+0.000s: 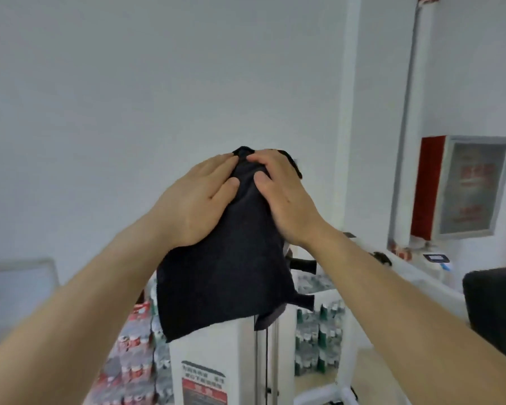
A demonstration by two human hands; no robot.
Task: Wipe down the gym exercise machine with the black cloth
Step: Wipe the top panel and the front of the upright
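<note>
On top of the white machine [216, 355] lies the black cloth [231, 258], draped over. The left hand [199, 200] and right hand [284, 197] press flat on it, side by side. Its lower edge hangs loose.

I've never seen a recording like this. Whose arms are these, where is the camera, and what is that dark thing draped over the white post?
There is no robot here. The single picture comes from a wide-angle camera worn on a person's head, so you look out along their own two bare arms. The left hand and the right hand both press flat on a black cloth draped over the top of a white gym machine, which they are wiping. A label with red print is stuck on the front of the machine. Behind it stand shrink-wrapped packs of bottles, and a red wall cabinet hangs on the right. The picture is too blurred to read any text.
</note>
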